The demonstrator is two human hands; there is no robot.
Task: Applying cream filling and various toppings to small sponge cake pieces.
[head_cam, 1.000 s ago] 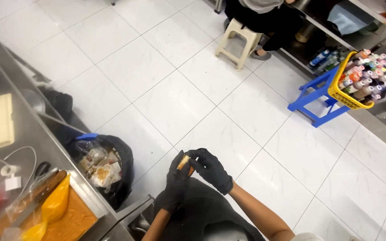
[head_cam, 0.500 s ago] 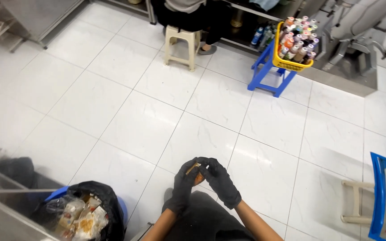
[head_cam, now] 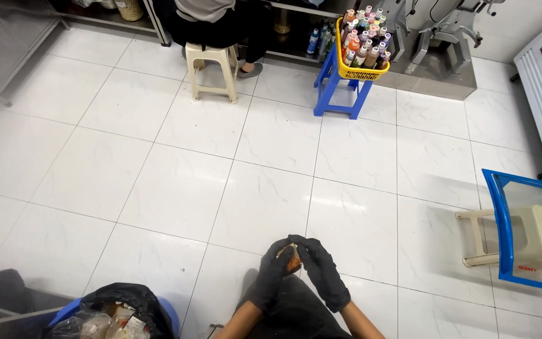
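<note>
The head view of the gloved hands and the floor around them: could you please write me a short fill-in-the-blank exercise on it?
1. Both the left hand and the right hand wear gloves of the colour ____.
2. The yellow basket of bottles sits on a stool of the colour ____.
3. The small brownish item is held by ____ hands.
4. The bin with a black bag lies to the person's ____.

Missing words: black; blue; both; left

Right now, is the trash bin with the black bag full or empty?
Partly filled at least: crumpled wrappers and scraps show inside the black bag of the blue bin. How deep they go cannot be told.
</note>
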